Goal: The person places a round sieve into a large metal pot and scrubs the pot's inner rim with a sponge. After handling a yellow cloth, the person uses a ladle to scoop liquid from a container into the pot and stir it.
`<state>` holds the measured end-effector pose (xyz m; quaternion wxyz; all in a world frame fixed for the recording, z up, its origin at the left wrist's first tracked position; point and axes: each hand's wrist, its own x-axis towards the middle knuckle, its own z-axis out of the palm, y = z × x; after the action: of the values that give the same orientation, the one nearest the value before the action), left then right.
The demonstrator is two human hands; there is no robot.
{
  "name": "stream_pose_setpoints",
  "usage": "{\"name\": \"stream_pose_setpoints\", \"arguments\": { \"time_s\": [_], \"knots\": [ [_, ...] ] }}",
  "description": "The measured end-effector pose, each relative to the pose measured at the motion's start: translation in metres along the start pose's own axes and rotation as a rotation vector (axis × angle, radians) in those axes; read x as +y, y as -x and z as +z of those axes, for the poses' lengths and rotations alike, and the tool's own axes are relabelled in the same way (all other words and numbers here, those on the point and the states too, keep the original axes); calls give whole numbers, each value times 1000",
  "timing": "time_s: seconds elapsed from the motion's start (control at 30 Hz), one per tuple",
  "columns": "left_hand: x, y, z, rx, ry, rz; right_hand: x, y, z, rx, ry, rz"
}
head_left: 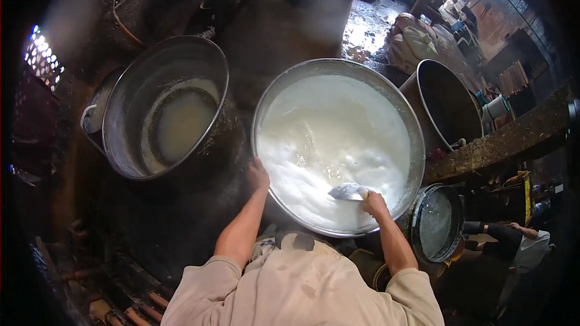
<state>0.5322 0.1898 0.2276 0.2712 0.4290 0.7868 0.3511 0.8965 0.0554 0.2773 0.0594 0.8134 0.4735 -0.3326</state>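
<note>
Reaches forward, gripping a scoop point(348, 192) at the foam point(295, 186) with right hand point(374, 204) and the vat rim point(338, 67) with left hand point(258, 175), a gap away from a pot point(134, 93).

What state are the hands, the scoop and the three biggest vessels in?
Big pan: mostly full of foamy liquid
Scoop: at the liquid's surface
Right hand: gripping the scoop
Left hand: against the big pan
Left pot: cloudy liquid low inside
Right drum: too dark inside to tell
</note>
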Motion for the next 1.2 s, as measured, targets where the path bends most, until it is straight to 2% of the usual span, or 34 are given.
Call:
{"name": "stream_pose_setpoints", "arguments": {
  "time_s": [0.07, 0.13, 0.17, 0.23, 0.33, 0.37, 0.43, 0.53, 0.57, 0.63, 0.67, 0.73, 0.77, 0.83, 1.2],
  "knots": [
    [-2, 2, 0, 27, -29, 28, 32, 13, -8, 12, 7, 2],
    [5, 10, -3, 44, -48, 39, 62, 27, -25, 154, 92, -186],
    [1, 11, 2, 47, -49, 41, 71, 36, -41, 166, 55, -206],
    [-11, 14, 14, 237, -45, 101, 91, 47, -71, 186, 66, -258],
    [-13, 28, 17, 219, -41, 81, 90, 76, -140, 168, 50, -286],
    [-10, 35, 14, 204, -33, 72, 104, 70, -151, 219, 46, -371],
    [-5, 44, 12, 184, -41, 36, 119, 62, -176, 252, -60, -318],
    [-3, 45, 9, 179, -84, 20, 111, 46, -202, 439, -171, -334],
    [0, 44, 7, 182, -117, 23, 108, 31, -199, 439, -170, -337],
    [5, 44, 7, 187, -148, 25, 97, -7, -181, 779, -153, -276],
    [6, 44, 7, 201, -138, 44, 86, -17, -178, 779, -152, -279],
    [6, 44, 8, 217, -127, 60, 66, -35, -172, 627, -234, -84],
    [6, 44, 8, 215, -136, 35, 68, -50, -160, 627, -233, -87],
    [5, 45, 8, 215, -144, 9, 79, -82, -130, 451, -309, -52],
    [10, 51, -3, 107, -84, -34, 22, -45, 3, 206, -500, -126]
  ]
}}
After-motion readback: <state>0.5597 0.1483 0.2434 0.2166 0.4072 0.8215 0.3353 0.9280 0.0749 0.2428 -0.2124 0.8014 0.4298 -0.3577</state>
